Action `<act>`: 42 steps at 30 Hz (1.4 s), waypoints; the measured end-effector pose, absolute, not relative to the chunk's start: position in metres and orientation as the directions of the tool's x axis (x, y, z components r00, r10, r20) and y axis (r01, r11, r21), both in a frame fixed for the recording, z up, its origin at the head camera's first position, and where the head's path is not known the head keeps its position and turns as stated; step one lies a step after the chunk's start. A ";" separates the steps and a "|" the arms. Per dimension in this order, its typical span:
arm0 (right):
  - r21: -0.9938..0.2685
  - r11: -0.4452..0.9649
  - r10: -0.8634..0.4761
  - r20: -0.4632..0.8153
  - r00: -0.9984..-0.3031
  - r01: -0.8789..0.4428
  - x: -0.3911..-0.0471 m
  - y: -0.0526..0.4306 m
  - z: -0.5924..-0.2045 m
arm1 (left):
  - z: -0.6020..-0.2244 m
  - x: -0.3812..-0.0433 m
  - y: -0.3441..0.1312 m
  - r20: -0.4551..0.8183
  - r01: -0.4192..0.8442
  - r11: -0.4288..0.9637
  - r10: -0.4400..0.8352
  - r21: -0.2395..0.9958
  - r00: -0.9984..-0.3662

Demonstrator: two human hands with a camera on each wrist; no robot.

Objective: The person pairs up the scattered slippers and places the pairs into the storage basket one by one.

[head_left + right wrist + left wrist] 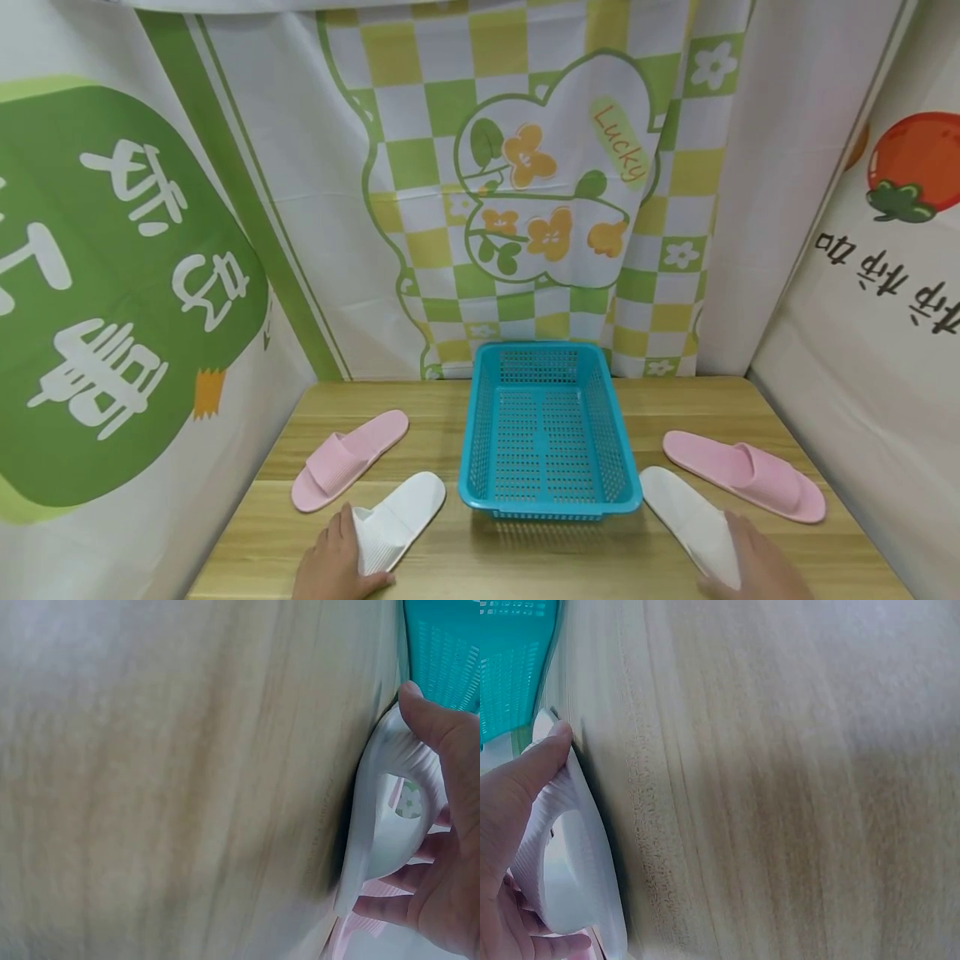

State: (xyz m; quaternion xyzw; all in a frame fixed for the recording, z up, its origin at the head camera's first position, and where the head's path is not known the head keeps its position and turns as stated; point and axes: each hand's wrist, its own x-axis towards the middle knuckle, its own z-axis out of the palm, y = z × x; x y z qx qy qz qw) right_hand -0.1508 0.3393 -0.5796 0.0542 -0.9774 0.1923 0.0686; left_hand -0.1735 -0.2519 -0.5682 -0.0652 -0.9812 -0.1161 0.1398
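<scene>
On the left of the table, my left hand (335, 557) grips a white slipper (401, 518) across its ribbed strap. Seen in the left wrist view, the thumb lies on one side of that slipper and the fingers curl round the other. At the right, my right hand (756, 567) holds the other white slipper (684, 510); the right wrist view shows thumb and fingers on opposite sides of it. Both white slippers rest at a slant, toes toward me. A pink slipper (375, 433) lies just beyond the left one, and another pink slipper (705, 458) beyond the right one.
Between the two pairs stands a turquoise plastic basket (551, 507) with perforated sides. The wooden table (442, 575) meets a checked cloth (435, 158) at the back. Printed cloths also hang at left and right.
</scene>
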 end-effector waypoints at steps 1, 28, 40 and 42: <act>-0.367 0.921 -0.079 0.152 -0.985 -0.130 -0.151 0.339 -0.580 | -0.569 -0.173 -0.252 0.293 0.155 0.965 0.089 0.212 -0.952; -0.345 0.935 -0.030 0.152 -0.988 -0.081 -0.150 0.336 -0.587 | -0.570 -0.174 -0.246 0.211 0.043 0.973 -0.007 0.228 -0.978; -0.341 0.938 -0.015 0.127 -0.992 -0.058 -0.151 0.335 -0.581 | -0.567 -0.175 -0.246 0.154 -0.001 0.971 -0.039 0.238 -0.987; -0.341 0.938 -0.014 0.124 -0.992 -0.056 -0.151 0.334 -0.580 | -0.567 -0.175 -0.246 0.150 -0.003 0.971 -0.040 0.239 -0.988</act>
